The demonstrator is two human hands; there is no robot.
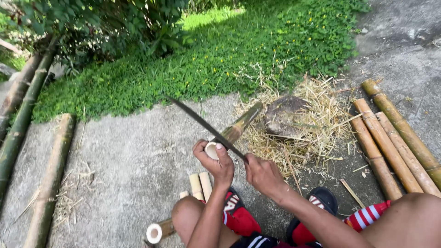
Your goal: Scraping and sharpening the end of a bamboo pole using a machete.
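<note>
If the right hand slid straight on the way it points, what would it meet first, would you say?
The right hand points up-left along its blade. It would probably meet the left hand, gripping the bamboo end, first, though depth is uncertain.

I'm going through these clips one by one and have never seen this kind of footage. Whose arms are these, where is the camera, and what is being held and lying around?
There is one picture, taken from a camera on the person's head, looking down at their own arms and knees; they sit on a concrete ground outdoors. The left hand grips the cut end of a bamboo pole, whose far end rests by a round chopping block amid straw-like shavings. The right hand holds a long dark blade laid across the pole. More bamboo poles lie to the right, short cut pieces near the knees, and long green poles at the left beside grass.
</note>
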